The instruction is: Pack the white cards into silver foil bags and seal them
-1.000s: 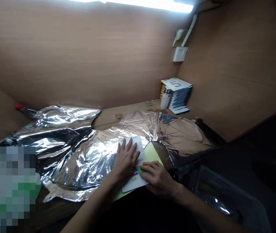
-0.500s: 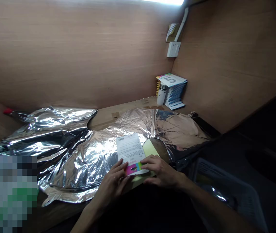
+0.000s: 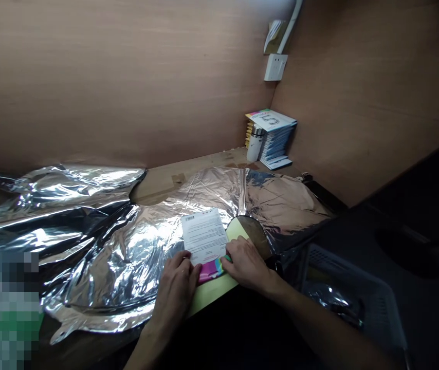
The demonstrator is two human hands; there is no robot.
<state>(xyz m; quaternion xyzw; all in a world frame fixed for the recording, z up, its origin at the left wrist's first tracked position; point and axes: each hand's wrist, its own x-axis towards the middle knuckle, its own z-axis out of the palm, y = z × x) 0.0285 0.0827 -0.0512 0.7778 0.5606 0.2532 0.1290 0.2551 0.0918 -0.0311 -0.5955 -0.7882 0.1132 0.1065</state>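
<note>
A white printed paper packet (image 3: 205,234) with a barcode at its top corner lies on a pale yellow sheet (image 3: 214,294). Along its near edge runs a bright pink and multicoloured strip (image 3: 208,271), which looks bent or creased. My left hand (image 3: 177,280) grips the strip's left end, thumb against it. At the other end my right hand (image 3: 246,262) pinches the strip between thumb and curled fingers. Beneath and around the paper spreads a large shiny silver foil balloon (image 3: 127,262), flat and wrinkled, with a round opening in its shape by my right hand.
Against the back corner stand a stack of packets (image 3: 279,146) marked 5 and a white flask (image 3: 255,144). A wall socket (image 3: 276,67) sits above. A plastic basket (image 3: 385,293) with shiny contents is at lower right. Wooden panels enclose the table.
My hands have closed on the two ends of the coloured strip, which now shows narrower and bent. More of the yellow sheet is visible below it. The view has shifted slightly.
</note>
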